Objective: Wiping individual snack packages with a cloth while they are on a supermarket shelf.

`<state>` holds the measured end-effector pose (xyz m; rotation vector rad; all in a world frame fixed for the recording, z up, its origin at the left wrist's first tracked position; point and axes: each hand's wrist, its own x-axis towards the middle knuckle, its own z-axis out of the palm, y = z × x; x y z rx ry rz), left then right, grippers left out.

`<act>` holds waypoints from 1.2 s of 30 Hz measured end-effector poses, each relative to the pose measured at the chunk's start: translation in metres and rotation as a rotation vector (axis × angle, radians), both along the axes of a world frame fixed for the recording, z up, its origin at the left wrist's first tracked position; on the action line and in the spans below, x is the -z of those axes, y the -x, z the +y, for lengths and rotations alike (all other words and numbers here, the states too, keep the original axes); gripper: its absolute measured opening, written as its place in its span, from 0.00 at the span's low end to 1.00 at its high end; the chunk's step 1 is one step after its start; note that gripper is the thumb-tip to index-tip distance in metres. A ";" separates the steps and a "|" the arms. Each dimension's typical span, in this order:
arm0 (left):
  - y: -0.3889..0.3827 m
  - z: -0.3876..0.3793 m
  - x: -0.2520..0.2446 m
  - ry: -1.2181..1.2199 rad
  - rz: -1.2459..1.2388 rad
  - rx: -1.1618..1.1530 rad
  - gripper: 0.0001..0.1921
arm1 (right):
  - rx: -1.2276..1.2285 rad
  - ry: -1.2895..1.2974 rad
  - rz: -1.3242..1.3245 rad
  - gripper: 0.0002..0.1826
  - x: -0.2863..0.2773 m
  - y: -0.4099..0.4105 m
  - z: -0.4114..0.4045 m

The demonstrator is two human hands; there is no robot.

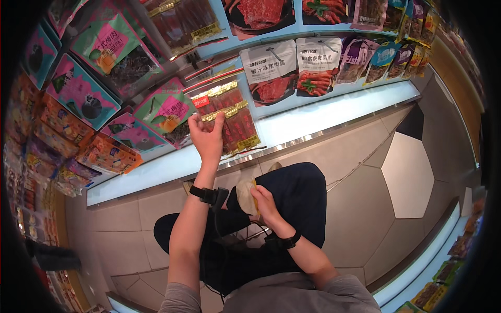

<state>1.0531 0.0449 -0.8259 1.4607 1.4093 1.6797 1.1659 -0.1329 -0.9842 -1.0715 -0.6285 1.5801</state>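
Note:
My left hand [207, 137] is raised to a clear packet of red, individually wrapped meat strips [238, 125] on the display rack. Its thumb points up over the front of this packet, and the other fingers curl at the packet's left edge. Whether they pinch the film cannot be made out. Low over my knees, my right hand [266, 203] grips a pale cloth [245, 196] with a yellow edge. To the left of the meat strips hangs a green and pink pouch of dried fruit [166, 111]. Grey and white pouches [270, 74] hang on their right.
A lit white ledge [289, 127] with a metal edge runs below the hanging packets. More snack bags [109, 154] crowd the left side. Dark cables [246, 231] lie between my legs. Behind me at the right stands another lit shelf [422, 254]. Tiled floor [352, 219] surrounds me.

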 end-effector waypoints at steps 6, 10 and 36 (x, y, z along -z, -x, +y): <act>-0.014 -0.006 -0.023 -0.044 0.085 0.020 0.27 | 0.013 0.011 0.005 0.13 -0.006 0.000 -0.002; -0.015 -0.010 -0.017 -0.084 0.072 0.002 0.26 | 0.008 0.019 0.012 0.12 -0.010 0.001 -0.002; -0.008 0.005 -0.013 -0.014 0.106 -0.065 0.30 | 0.016 -0.020 -0.102 0.12 0.000 0.004 -0.002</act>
